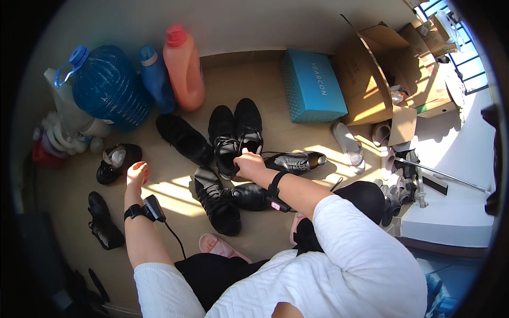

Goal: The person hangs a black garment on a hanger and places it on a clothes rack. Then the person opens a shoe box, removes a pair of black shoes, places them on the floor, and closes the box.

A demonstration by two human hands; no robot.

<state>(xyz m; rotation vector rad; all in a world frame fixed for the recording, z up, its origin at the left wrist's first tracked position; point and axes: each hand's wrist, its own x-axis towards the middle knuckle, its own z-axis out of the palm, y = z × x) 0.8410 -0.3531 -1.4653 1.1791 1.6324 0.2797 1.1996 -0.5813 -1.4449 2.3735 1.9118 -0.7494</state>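
Two black lace-up shoes stand side by side, toes away from me: the left one (225,139) and the right one (248,123). My right hand (249,165) is closed at their heel end, fingers gripping a shoe's heel edge; part of the grip is hidden. My left hand (138,174) hovers with loosely bent fingers and nothing visible in it, beside a black shoe with pale stuffing (119,159). Around the pair lie a black slip-on (183,139), a black lace-up sneaker (216,204), a glossy black shoe (249,196) and a black dress shoe (297,161).
Along the wall stand a big blue-liquid bottle (108,87), a blue bottle (155,79), a pink detergent bottle (184,71), a blue shoebox (314,87) and an open cardboard box (366,79). Another black shoe (105,222) lies left; a light shoe (348,147) and a shoe rack (405,183) are right.
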